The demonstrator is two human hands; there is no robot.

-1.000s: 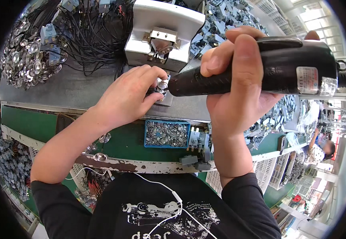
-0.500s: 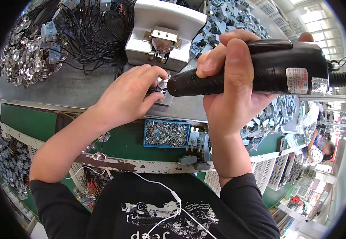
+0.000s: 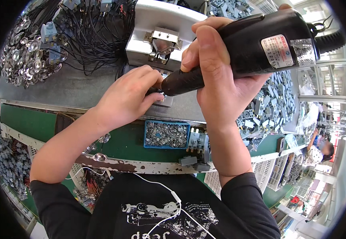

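Apparently, fastening is under way, not finished: the right hand (image 3: 216, 69) grips a black electric screwdriver (image 3: 246, 49), its nose over a mostly hidden plug part (image 3: 162, 98), which the left hand (image 3: 128, 93) pinches at its fingertips. Grey plug housings (image 3: 275, 95) right of the right hand look unworked.

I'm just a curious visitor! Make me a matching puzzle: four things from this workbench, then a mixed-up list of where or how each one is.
1. power tool
2. blue tray
3. heap of round metal pieces
4. white cord

A. lying over the black shirt
B. on the left of the grey bench top
C. gripped in the right hand
D. filled with small metal parts

Pairs: 1-C, 2-D, 3-B, 4-A
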